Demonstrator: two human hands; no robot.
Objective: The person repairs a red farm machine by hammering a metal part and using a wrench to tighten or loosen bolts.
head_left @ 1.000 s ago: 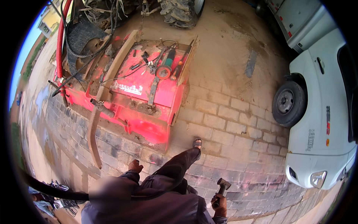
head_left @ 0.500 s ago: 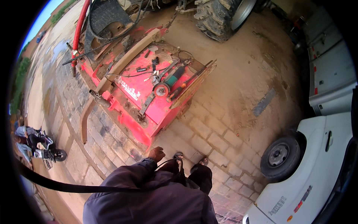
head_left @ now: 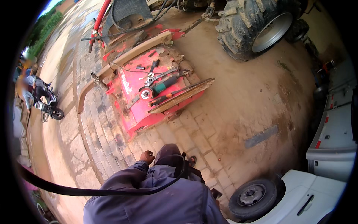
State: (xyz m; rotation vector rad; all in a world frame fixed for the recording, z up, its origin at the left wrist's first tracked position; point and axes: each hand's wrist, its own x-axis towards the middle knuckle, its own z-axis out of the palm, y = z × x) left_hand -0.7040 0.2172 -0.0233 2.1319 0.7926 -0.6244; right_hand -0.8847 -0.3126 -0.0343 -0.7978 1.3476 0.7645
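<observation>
My left hand (head_left: 147,157) hangs beside my raised knee, fingers loosely bent and holding nothing. Out of view is my right hand. Ahead of the left hand, and apart from it, lies a red metal machine (head_left: 138,110) on the paving. On its top rests an angle grinder (head_left: 160,88) with a teal and black body and a round disc. Beside it are an adjustable wrench (head_left: 161,76), an orange-handled tool (head_left: 159,100) and a small black-handled tool (head_left: 154,66). A rusty metal strip (head_left: 182,96) edges the machine's near right side.
A brown beam (head_left: 136,52) crosses the machine's far side. Behind stands a large muddy tractor tyre (head_left: 240,31). To the right is a white vehicle (head_left: 313,198) with a black wheel (head_left: 253,198). People sit by a motorcycle (head_left: 50,106) at far left. A black strap (head_left: 74,191) crosses low.
My view has turned and shifted right; the tractor tyre shows more fully and the white vehicle sits lower. One knee has come up in a step. The tools stay on the machine.
</observation>
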